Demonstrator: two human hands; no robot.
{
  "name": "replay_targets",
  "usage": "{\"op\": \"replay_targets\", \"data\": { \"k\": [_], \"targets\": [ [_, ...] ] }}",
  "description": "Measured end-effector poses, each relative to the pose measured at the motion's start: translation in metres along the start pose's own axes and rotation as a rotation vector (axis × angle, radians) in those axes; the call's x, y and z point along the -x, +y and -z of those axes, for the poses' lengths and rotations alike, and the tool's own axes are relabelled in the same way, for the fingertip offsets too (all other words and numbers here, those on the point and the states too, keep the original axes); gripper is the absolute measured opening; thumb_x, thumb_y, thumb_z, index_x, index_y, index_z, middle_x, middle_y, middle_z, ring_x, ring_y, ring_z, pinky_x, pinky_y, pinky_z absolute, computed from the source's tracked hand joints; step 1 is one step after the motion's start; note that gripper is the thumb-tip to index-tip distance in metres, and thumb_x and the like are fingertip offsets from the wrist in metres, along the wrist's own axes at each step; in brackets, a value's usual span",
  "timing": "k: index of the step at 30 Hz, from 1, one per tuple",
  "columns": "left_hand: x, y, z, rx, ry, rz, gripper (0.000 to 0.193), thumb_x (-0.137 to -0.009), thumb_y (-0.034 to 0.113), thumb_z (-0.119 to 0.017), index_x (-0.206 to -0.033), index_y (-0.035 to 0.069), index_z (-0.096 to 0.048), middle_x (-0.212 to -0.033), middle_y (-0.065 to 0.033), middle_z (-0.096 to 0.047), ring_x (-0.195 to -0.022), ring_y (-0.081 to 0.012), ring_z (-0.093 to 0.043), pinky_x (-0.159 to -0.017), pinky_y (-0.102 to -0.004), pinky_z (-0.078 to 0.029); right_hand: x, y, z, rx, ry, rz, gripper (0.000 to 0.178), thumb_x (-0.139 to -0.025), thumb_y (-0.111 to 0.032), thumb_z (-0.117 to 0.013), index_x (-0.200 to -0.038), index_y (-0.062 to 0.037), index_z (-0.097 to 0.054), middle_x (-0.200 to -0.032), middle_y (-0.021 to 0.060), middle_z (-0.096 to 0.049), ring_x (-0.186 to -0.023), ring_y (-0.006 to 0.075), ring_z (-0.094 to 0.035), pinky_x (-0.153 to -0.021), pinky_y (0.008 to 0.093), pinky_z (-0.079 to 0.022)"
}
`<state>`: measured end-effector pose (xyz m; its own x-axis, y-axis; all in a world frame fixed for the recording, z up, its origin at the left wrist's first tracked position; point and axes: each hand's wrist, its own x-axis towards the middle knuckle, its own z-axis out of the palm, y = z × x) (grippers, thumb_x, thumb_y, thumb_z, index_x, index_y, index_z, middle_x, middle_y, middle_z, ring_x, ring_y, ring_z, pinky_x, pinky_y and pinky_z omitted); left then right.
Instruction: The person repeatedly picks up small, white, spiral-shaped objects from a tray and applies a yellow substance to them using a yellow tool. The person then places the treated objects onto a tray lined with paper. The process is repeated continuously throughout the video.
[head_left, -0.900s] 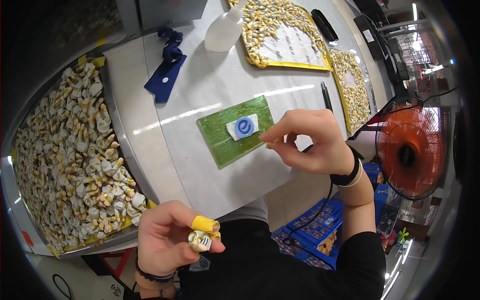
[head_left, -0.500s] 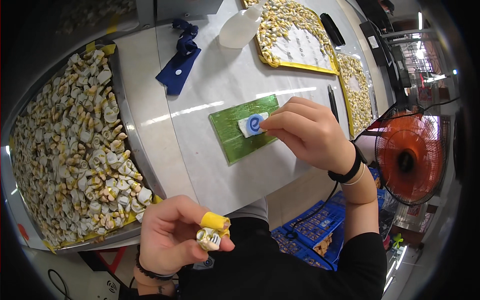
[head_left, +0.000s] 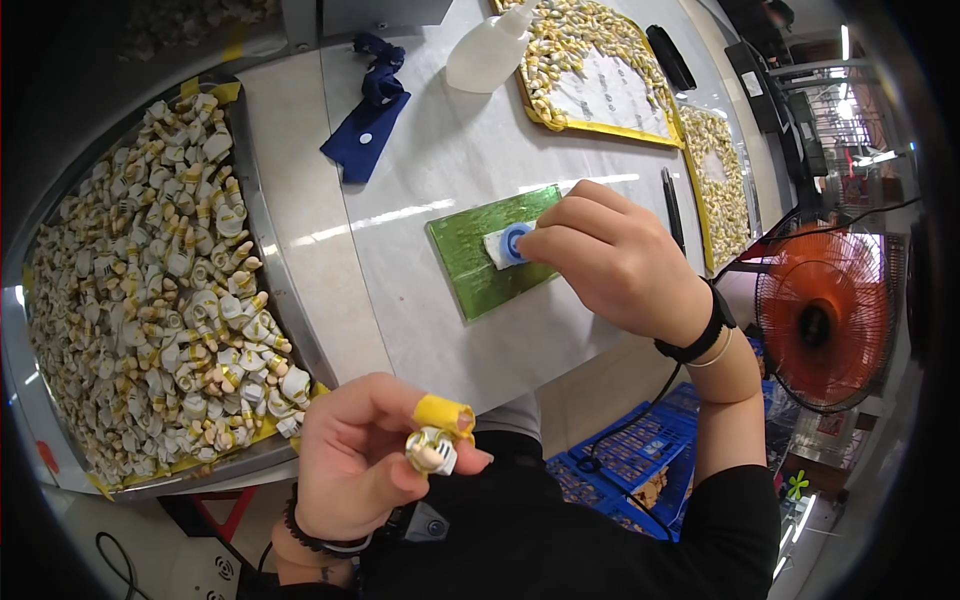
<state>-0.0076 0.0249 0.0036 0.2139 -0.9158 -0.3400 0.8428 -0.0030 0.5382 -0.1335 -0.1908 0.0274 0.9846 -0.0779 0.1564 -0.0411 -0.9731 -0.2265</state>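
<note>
My left hand (head_left: 365,455) is closed, pinching a small white-and-yellow figurine (head_left: 431,451) between the fingers and thumb. Yellow tape (head_left: 443,412) wraps one of its fingertips. My right hand (head_left: 625,255) reaches over the table with its fingertips closed on a small round blue disc (head_left: 513,243), which has a darker ring on top. That disc rests on or just over a white pad (head_left: 495,252), and the fingers cover its right side. Under the pad lies a glossy green slab (head_left: 480,295).
A large tray (head_left: 290,345) heaped with similar figurines stands at the left. Beyond the slab are a dark blue cloth strip (head_left: 365,140), a translucent squeeze bottle (head_left: 487,55), yellow-edged trays (head_left: 600,132) of small pieces and a black pen-like tool (head_left: 672,208). An orange fan (head_left: 822,318) stands right.
The figurine is turned in my left hand, which has shifted slightly right. My right fingers still grip the blue disc, which now appears tilted. The whole view has shifted a little.
</note>
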Motion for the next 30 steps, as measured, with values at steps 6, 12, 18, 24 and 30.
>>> {"op": "replay_targets", "data": {
  "k": [6, 12, 18, 24, 30],
  "targets": [
    [0.002, -0.003, 0.003, 0.111, -0.026, -0.013, 0.043, -0.072, 0.028, -0.076, -0.094, 0.0, -0.052, -0.079, -0.0124, -0.063, -0.076, -0.0237, -0.063, -0.071, -0.0382, -0.054, -0.002, -0.032, 0.017, -0.405, 0.242, -0.169, 0.021, -0.065, 0.007, -0.067, -0.083, -0.0025, -0.066, -0.071, 0.0073, -0.061, -0.059, 0.0208, -0.058, -0.053, 0.0278, -0.046],
    [0.003, -0.011, 0.004, 0.02, -0.087, -0.277, 0.031, -0.077, 0.01, -0.072, -0.098, -0.004, -0.054, -0.093, -0.017, -0.064, -0.089, -0.0258, -0.065, -0.078, -0.0351, -0.053, -0.004, -0.072, 0.023, -0.584, 0.411, -0.093, 0.017, -0.065, 0.003, -0.072, -0.077, -0.0069, -0.064, -0.068, 0.0038, -0.064, -0.056, 0.0174, -0.06, -0.05, 0.0261, -0.047],
    [-0.005, -0.017, 0.01, -0.391, -0.154, -0.682, 0.034, -0.07, 0.008, -0.077, -0.096, -0.002, -0.058, -0.095, -0.0212, -0.064, -0.084, -0.0264, -0.064, -0.07, -0.0324, -0.052, -0.005, -0.074, 0.004, -0.708, 0.49, 0.066, 0.012, -0.07, 0.004, -0.067, -0.081, 0.0044, -0.063, -0.074, 0.0114, -0.06, -0.058, 0.0193, -0.058, -0.051, 0.0256, -0.047],
    [-0.003, -0.007, 0.004, -0.572, -0.129, -0.671, 0.026, -0.066, 0.006, -0.078, -0.088, -0.002, -0.067, -0.09, -0.0138, -0.067, -0.08, -0.0253, -0.064, -0.069, -0.0316, -0.051, -0.007, -0.075, 0.003, -0.813, 0.438, 0.076, 0.008, -0.071, 0.005, -0.066, -0.077, 0.0047, -0.06, -0.074, 0.0122, -0.06, -0.057, 0.0205, -0.056, -0.049, 0.0266, -0.045],
    [0.004, 0.003, -0.001, -0.839, -0.132, -0.628, 0.02, -0.06, 0.005, -0.079, -0.077, 0.002, -0.07, -0.083, -0.0085, -0.067, -0.079, -0.025, -0.064, -0.067, -0.0324, -0.052, -0.008, -0.076, 0.001, -0.933, 0.385, 0.054, 0.01, -0.071, 0.006, -0.066, -0.077, 0.0036, -0.058, -0.074, 0.013, -0.06, -0.059, 0.0231, -0.057, -0.05, 0.0287, -0.046]
  ]
}}
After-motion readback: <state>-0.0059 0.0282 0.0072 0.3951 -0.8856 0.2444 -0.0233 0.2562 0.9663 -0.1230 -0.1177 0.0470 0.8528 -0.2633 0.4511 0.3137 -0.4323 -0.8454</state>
